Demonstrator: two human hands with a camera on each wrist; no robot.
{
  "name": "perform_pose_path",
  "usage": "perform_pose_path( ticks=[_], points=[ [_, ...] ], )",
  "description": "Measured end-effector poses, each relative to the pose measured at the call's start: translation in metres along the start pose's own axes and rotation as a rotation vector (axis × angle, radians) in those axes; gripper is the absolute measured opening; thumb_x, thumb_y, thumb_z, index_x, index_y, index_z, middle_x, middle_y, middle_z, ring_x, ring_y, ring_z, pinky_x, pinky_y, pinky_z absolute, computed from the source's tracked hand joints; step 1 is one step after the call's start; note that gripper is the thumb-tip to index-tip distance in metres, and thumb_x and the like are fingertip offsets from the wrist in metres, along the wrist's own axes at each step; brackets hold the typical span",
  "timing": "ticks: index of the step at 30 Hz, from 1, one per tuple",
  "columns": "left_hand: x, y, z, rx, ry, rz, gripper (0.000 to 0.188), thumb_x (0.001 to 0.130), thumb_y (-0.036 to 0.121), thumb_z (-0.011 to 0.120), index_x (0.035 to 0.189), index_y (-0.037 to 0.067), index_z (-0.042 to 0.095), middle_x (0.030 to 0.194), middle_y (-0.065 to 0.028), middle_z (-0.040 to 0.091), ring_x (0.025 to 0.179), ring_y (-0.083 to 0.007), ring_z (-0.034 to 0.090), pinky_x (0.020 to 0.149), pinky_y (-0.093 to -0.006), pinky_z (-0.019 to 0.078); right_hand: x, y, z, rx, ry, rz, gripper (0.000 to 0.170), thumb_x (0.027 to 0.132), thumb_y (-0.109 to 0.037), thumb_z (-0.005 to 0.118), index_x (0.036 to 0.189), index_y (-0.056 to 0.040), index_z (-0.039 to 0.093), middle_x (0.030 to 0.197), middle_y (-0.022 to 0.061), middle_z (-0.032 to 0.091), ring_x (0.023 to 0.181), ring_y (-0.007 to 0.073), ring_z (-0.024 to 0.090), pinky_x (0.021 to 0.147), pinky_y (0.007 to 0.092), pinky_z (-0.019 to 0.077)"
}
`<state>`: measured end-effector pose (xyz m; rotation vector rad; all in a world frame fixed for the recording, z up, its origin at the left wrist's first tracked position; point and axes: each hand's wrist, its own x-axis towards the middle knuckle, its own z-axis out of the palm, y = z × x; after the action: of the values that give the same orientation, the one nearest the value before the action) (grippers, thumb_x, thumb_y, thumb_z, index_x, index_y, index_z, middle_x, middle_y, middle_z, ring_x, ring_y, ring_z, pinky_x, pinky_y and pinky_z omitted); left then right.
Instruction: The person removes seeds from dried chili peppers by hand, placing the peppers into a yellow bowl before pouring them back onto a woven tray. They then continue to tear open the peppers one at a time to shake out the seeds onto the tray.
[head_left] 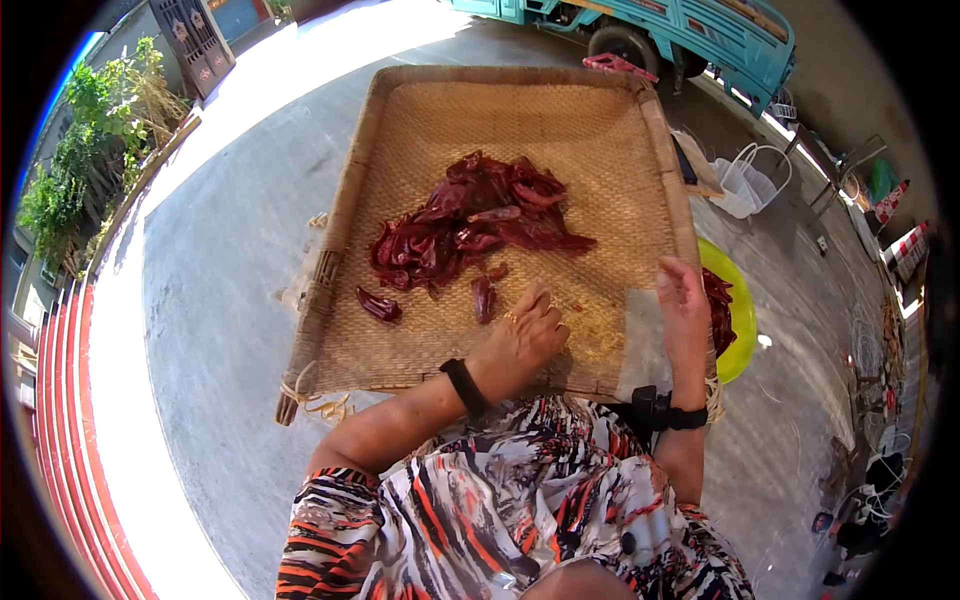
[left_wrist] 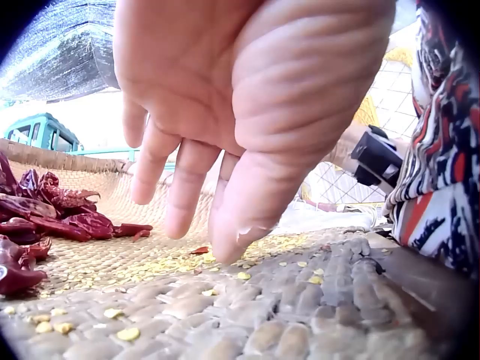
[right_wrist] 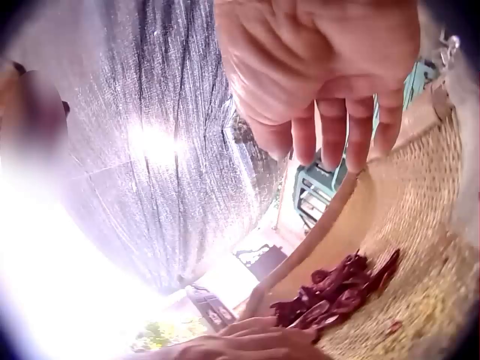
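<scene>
My left hand (head_left: 522,340) reaches low over the near part of a woven tray (head_left: 600,120), palm down. In the left wrist view its fingers (left_wrist: 187,187) and thumb point down, tips close to the scattered pale yellow seeds (left_wrist: 129,333), and nothing shows between them. My right hand (head_left: 685,310) is raised at the tray's right side, fingers loosely bent and holding nothing. A heap of dark red dried chili peppers (head_left: 440,225) lies mid-tray, beyond my left hand. Two loose chilies, one further left (head_left: 378,304) and one nearer the hand (head_left: 483,299), lie before the heap.
Right of the tray stands a yellow-green basin (head_left: 743,300) holding more red chilies (head_left: 716,312), partly hidden by my right hand. A white basket (head_left: 745,185) sits on the concrete floor behind it. A teal cargo vehicle (head_left: 700,35) is parked beyond the tray.
</scene>
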<state>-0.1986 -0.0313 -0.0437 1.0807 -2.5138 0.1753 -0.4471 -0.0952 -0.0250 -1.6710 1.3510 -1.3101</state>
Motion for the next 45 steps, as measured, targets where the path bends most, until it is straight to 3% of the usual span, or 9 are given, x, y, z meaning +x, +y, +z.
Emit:
perform_pose_path(
  ticks=[2, 4, 10, 16, 22, 28, 37, 40, 45],
  points=[
    [-0.002, -0.002, 0.005, -0.061, 0.043, 0.021, 0.022, 0.079, 0.009, 0.056, 0.100, 0.001, 0.059, 0.102, -0.0163, 0.057, 0.116, -0.0350, 0.051, 0.114, -0.0501, 0.0273, -0.019, -0.041, 0.027, 0.008, -0.516, -0.241, 0.030, 0.094, -0.022, 0.060, 0.119, -0.0053, 0.061, 0.116, 0.0108, 0.063, 0.113, 0.0240, 0.056, 0.094, 0.0379, 0.0439],
    [-0.010, -0.005, 0.020, -0.189, 0.169, 0.037, 0.035, 0.081, 0.013, 0.054, 0.113, -0.002, 0.058, 0.115, -0.0189, 0.056, 0.122, -0.0365, 0.049, 0.117, -0.0492, 0.0232, -0.030, -0.058, 0.061, -0.165, -0.638, -0.641, 0.035, 0.097, -0.034, 0.054, 0.117, -0.0063, 0.063, 0.117, 0.0096, 0.063, 0.119, 0.0256, 0.052, 0.106, 0.0409, 0.0335],
    [-0.013, 0.011, 0.009, -0.796, -0.069, -0.295, 0.040, 0.083, 0.009, 0.058, 0.121, -0.001, 0.058, 0.125, -0.0163, 0.057, 0.124, -0.0338, 0.049, 0.111, -0.0440, 0.0327, -0.015, -0.046, 0.095, -0.240, -0.887, -0.608, 0.039, 0.098, -0.042, 0.048, 0.108, -0.0102, 0.068, 0.112, 0.0079, 0.065, 0.114, 0.0285, 0.053, 0.103, 0.0417, 0.0305],
    [-0.003, 0.003, 0.008, 0.116, -0.100, 0.124, 0.036, 0.087, 0.010, 0.057, 0.122, 0.002, 0.059, 0.126, -0.0147, 0.058, 0.124, -0.0308, 0.050, 0.109, -0.0415, 0.0357, 0.003, -0.022, 0.107, -0.374, -0.434, -0.471, 0.045, 0.102, -0.042, 0.037, 0.099, -0.0097, 0.069, 0.110, 0.0083, 0.065, 0.108, 0.0295, 0.054, 0.100, 0.0427, 0.0330],
    [-0.026, 0.000, 0.035, -0.502, -0.044, -0.092, 0.037, 0.085, 0.008, 0.056, 0.122, 0.005, 0.061, 0.123, -0.0158, 0.059, 0.123, -0.0289, 0.051, 0.106, -0.0419, 0.0378, -0.008, -0.048, 0.096, -0.033, -0.755, -0.692, 0.037, 0.097, -0.042, 0.047, 0.103, -0.0125, 0.070, 0.113, 0.0098, 0.064, 0.112, 0.0313, 0.053, 0.103, 0.0442, 0.0326],
    [-0.011, -0.001, 0.002, -0.183, 0.164, 0.039, 0.032, 0.081, 0.006, 0.058, 0.113, 0.005, 0.065, 0.117, -0.0147, 0.060, 0.113, -0.0262, 0.056, 0.100, -0.0386, 0.0422, -0.002, -0.056, 0.083, -0.420, -0.499, -0.870, 0.027, 0.089, -0.036, 0.060, 0.101, -0.0141, 0.071, 0.112, 0.0061, 0.064, 0.112, 0.0275, 0.054, 0.101, 0.0443, 0.0344],
    [-0.004, 0.000, 0.024, 0.047, 0.181, 0.128, 0.025, 0.077, 0.005, 0.058, 0.100, 0.001, 0.066, 0.102, -0.0150, 0.063, 0.102, -0.0290, 0.060, 0.098, -0.0397, 0.0426, 0.010, -0.060, 0.082, -0.160, -0.781, -0.543, 0.023, 0.089, -0.029, 0.062, 0.088, -0.0069, 0.068, 0.091, 0.0082, 0.066, 0.090, 0.0268, 0.060, 0.084, 0.0381, 0.0446],
    [-0.003, 0.006, 0.031, -0.327, 0.230, -0.034, 0.024, 0.078, 0.008, 0.057, 0.099, 0.002, 0.067, 0.103, -0.0148, 0.064, 0.102, -0.0285, 0.060, 0.102, -0.0398, 0.0407, 0.010, -0.048, 0.094, -0.139, -0.827, -0.375, 0.022, 0.088, -0.028, 0.063, 0.085, -0.0059, 0.067, 0.086, 0.0083, 0.066, 0.078, 0.0268, 0.061, 0.076, 0.0372, 0.0459],
    [0.002, 0.006, 0.021, -0.073, -0.014, 0.141, 0.015, 0.077, 0.013, 0.060, 0.089, 0.005, 0.063, 0.084, -0.0097, 0.061, 0.092, -0.0263, 0.060, 0.103, -0.0385, 0.0394, 0.020, -0.024, 0.111, -0.237, -0.446, -0.075, 0.020, 0.086, -0.018, 0.063, 0.102, -0.0054, 0.064, 0.100, 0.0119, 0.067, 0.087, 0.0335, 0.063, 0.076, 0.0399, 0.0502]
  ],
)
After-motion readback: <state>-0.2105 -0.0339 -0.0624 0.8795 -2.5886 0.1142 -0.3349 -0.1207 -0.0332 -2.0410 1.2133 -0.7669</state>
